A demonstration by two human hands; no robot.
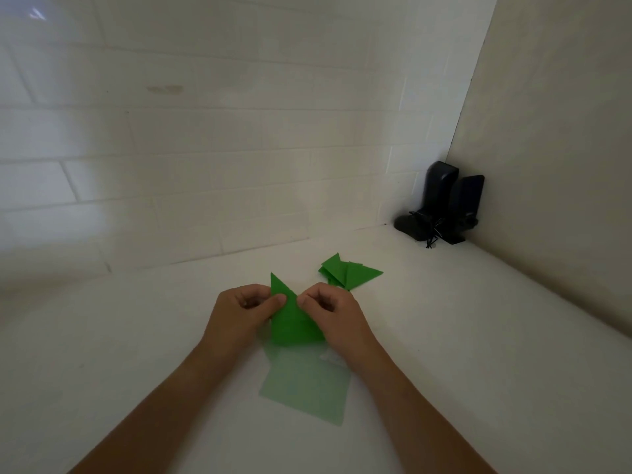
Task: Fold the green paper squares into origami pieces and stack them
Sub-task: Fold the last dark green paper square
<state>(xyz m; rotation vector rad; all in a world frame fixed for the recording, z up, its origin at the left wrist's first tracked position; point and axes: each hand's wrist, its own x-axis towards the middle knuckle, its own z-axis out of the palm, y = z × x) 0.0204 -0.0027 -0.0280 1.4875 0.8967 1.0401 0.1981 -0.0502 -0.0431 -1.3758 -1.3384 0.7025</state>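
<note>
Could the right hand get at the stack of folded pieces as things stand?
Probably yes: the stack lies on bare table just beyond the right hand, with nothing between. But that hand and the left hand both pinch the paper, so it must let go first.

Two bare forearms enter the view from below, near the white table's (478,336) front edge. The left hand (244,311) and right hand (333,309) wear no rings, gloves or sleeves; nails are short.
</note>
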